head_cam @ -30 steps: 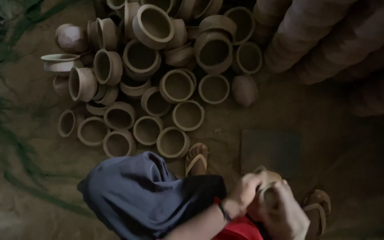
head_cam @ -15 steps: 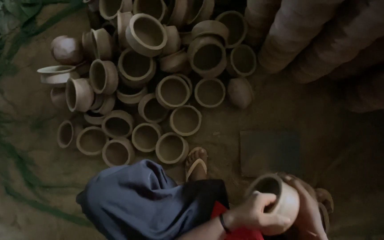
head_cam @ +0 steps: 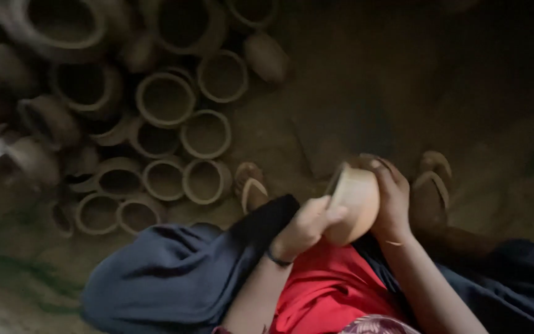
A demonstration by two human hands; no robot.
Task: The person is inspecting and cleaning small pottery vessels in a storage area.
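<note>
**A:** Where was the pot (head_cam: 355, 204) when you looked?

**B:** It was up over my lap, above the red cloth (head_cam: 329, 287). It was tipped on its side, mouth facing left. My right hand (head_cam: 392, 201) had its fingers wrapped around the far side of the pot. My left hand (head_cam: 307, 226) was curled shut against the near side, by the rim. I could not tell if it held a tool.

**A:** How would you do it well?

**B:** I think I had to hold it firm but soft, and rub gently. The other pots (head_cam: 180, 142) sat on the dirt floor (head_cam: 353, 80), left of the pot. My sandals (head_cam: 431, 188) were just right of it.
</note>
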